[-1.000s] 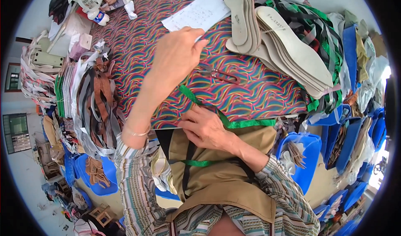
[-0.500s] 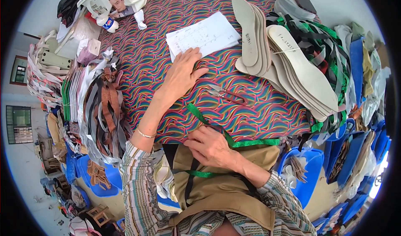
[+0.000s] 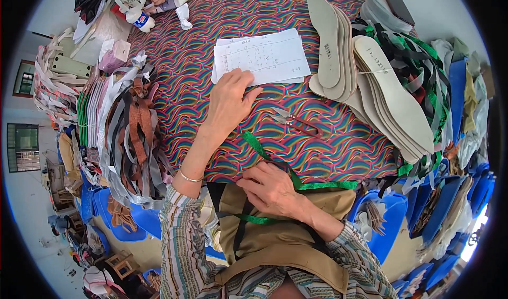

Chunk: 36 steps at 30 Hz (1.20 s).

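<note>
My left hand (image 3: 231,97) rests at the lower edge of a few white sheets of paper (image 3: 264,55) with handwriting, its fingertips on the paper and thumb spread away. At the table's near edge my right hand (image 3: 272,190) lies palm down with bent fingers; what is under them is hidden. A glittery green ribbon (image 3: 255,144) with a black strip runs beside that hand and along the edge. More green ribbon (image 3: 256,220) lies on the brown apron (image 3: 301,235) over my lap. Dark red thread snips (image 3: 299,124) lie on the table, right of my left hand, touched by neither.
Stacked pale insoles (image 3: 389,87), some tied together, sit at right beside a heap of green and black ribbons (image 3: 423,60). Bundles of brown and grey strips (image 3: 137,135) hang at left. A bottle (image 3: 140,21) stands far left. Blue plastic chairs (image 3: 389,219) surround the patterned table (image 3: 222,13).
The top sheet has turned to lie flatter, and more of its writing shows. My left hand stays at its lower edge. The right hand hardly moves; the whole view has shifted slightly.
</note>
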Motion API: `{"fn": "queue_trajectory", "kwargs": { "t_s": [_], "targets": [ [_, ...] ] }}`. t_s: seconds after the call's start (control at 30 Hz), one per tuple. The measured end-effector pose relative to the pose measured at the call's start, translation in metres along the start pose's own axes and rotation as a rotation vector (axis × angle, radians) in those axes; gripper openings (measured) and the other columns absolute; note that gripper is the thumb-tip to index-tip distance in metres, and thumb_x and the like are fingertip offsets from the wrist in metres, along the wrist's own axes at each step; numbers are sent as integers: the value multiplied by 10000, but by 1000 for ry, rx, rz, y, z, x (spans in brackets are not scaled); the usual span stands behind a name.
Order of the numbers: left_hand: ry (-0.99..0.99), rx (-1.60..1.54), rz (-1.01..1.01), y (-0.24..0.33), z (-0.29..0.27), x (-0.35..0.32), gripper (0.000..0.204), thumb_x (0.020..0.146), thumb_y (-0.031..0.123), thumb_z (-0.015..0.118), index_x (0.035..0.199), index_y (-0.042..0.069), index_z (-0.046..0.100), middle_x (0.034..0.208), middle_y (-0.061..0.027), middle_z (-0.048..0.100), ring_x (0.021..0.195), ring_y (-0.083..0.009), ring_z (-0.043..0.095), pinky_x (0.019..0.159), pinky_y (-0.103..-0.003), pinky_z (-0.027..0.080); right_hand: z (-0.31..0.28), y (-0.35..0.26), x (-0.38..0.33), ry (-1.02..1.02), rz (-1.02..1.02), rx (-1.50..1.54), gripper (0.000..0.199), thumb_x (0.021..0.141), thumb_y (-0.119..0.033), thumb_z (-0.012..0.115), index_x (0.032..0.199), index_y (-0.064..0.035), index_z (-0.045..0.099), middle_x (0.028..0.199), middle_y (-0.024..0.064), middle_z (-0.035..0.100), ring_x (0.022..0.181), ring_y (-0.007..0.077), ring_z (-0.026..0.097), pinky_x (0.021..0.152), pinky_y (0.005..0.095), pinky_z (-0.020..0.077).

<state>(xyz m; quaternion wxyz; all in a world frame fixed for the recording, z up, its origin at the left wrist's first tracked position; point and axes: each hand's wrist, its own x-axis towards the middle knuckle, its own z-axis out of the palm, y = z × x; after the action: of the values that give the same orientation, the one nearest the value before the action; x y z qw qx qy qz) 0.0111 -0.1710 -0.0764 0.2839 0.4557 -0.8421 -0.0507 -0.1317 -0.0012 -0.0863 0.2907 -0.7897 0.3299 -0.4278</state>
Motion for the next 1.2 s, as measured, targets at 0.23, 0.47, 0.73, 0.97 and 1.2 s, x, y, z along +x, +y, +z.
{"fn": "queue_trajectory", "kwargs": {
  "t_s": [0.23,0.47,0.73,0.97,1.2],
  "targets": [
    [-28,93,103,12,7,10,382,818,260,732,1091,6,649,889,-131,554,882,-317,535,792,-427,455,1,1,0,-4,13,-3,278,688,-9,715,963,-41,683,932,74,625,816,256,578,699,357,498],
    [-32,154,119,16,10,9,415,860,310,685,1152,17,649,916,-145,513,892,-307,500,822,-418,422,0,2,1,-15,13,-12,288,682,-12,719,965,-46,683,940,69,627,818,249,582,689,353,497],
    [-21,167,117,11,11,6,406,892,306,649,1189,30,639,928,-148,498,901,-309,490,844,-431,408,2,1,2,-7,12,-27,299,677,-18,724,970,-53,683,945,62,627,812,242,584,676,347,491],
    [-17,176,133,11,12,8,418,900,312,636,1243,73,614,977,-150,489,952,-313,474,879,-453,389,0,0,2,-59,30,-22,274,709,-44,709,979,-33,663,949,81,593,880,261,566,737,367,483],
    [-51,175,111,13,10,10,433,894,331,638,1270,120,606,1026,-155,488,1000,-313,458,906,-468,363,2,2,1,-31,24,-30,309,681,-34,726,987,-54,684,956,61,624,811,238,582,683,355,492]
  ]
}}
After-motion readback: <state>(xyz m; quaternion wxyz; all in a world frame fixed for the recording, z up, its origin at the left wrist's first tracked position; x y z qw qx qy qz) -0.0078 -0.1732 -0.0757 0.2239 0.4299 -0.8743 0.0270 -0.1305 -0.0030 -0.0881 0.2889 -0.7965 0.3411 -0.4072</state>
